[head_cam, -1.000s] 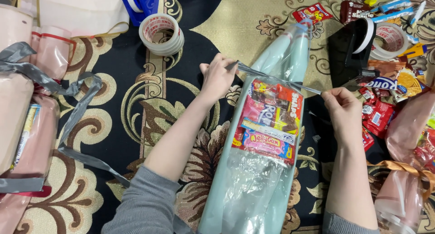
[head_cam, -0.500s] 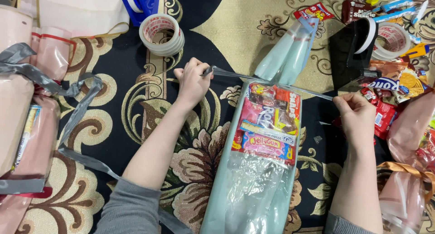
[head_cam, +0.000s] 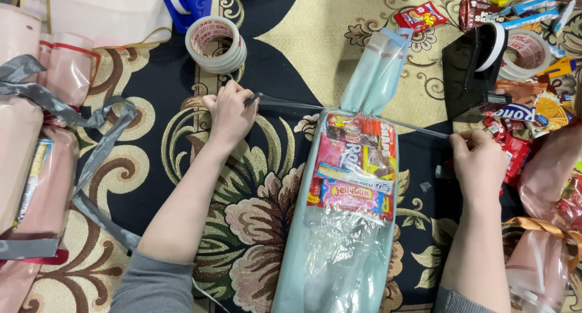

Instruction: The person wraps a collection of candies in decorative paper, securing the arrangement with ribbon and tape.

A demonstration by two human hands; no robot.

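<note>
Both hands have drawn further apart since half a second ago, so the grey ribbon [head_cam: 291, 102] now runs taut across the neck of the pale green gift bag [head_cam: 357, 185], which lies lengthwise on the patterned carpet [head_cam: 254, 228]. Left of the bag, the left hand [head_cam: 230, 113] is clenched around one end of the ribbon; right of the bag, the right hand [head_cam: 479, 158] pinches the other end between thumb and fingers. Inside the bag's clear front sit bright sweet packets [head_cam: 354, 167], and its gathered top [head_cam: 379, 70] fans out beyond the ribbon, away from the person. Further beyond the bag on the left lies a stack of tape rolls [head_cam: 216, 43]; to its right stands a black tape dispenser [head_cam: 473, 70] among loose snack packets [head_cam: 533, 125]. Far left of the bag, pink wrapped bags [head_cam: 36, 161] rest with more grey ribbon [head_cam: 91, 149] trailing over them. Judging from this, the risks lie in the pull: the thin ribbon may slide along the smooth film toward the open top and slip off, uneven tension may drag the bag sideways, too hard a tug could tear the film or crush the sweets, and the right hand's light pinch could lose its end.
</note>
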